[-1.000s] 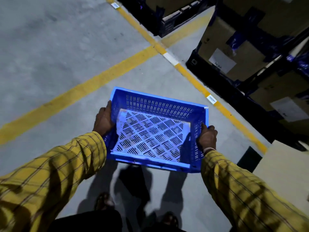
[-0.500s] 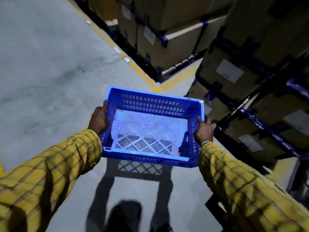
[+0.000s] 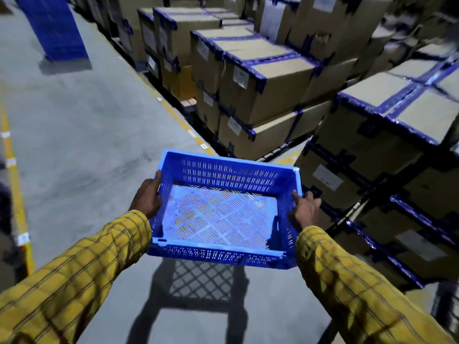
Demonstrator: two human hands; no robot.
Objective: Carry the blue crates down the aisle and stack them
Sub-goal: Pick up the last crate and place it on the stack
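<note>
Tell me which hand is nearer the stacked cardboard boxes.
Right. The right hand grips the blue crate on the side facing the cardboard boxes; the left hand grips the opposite, aisle side.

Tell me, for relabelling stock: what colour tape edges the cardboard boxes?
Blue-purple tape edges the cardboard boxes, shown in the head view.

Both arms reach forward, left hand (image 3: pixel 146 197) and right hand (image 3: pixel 306 211) gripping opposite sides.
</note>
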